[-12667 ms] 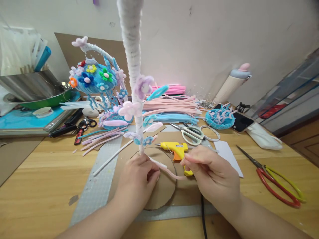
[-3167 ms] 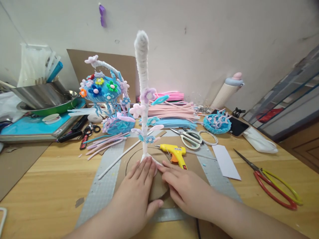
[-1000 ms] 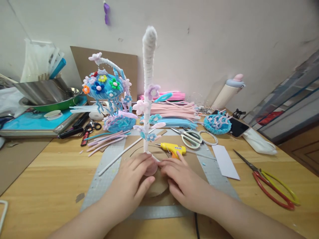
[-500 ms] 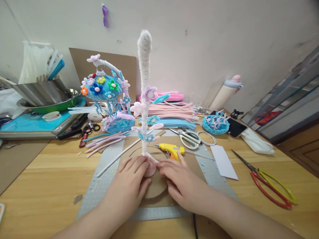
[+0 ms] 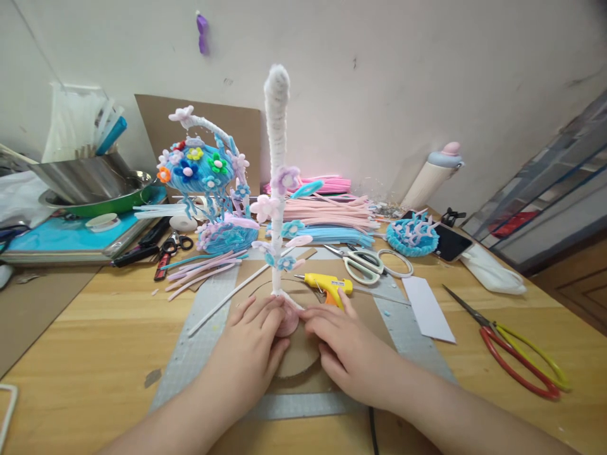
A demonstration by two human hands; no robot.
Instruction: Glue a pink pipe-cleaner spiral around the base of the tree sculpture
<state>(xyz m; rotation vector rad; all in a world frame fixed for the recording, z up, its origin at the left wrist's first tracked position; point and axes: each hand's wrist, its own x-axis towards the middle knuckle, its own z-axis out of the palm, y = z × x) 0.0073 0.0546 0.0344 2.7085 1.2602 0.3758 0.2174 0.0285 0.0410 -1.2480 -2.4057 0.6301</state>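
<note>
A tall white pipe-cleaner stem, with pastel flowers and leaves along its lower half, stands upright in the middle. A pink round pad shows at its foot, over a cardboard disc. My left hand has its fingers closed together against the left side of the stem's foot and the pad. From the right, my right hand presses its closed fingertips on the short white branch of the foot; its index finger sticks up. Just behind the right hand lies a yellow glue gun. My fingers partly hide the foot.
A finished pipe-cleaner flower lamp stands back left, bundles of pipe cleaners behind the stem. White-handled scissors and red-and-yellow scissors lie right. A grey cutting mat lies under the cardboard. A bottle leans against the wall.
The whole view has shifted slightly, so things appear a little lower and further right. Both hands stay at the stem's foot with hardly any movement.
</note>
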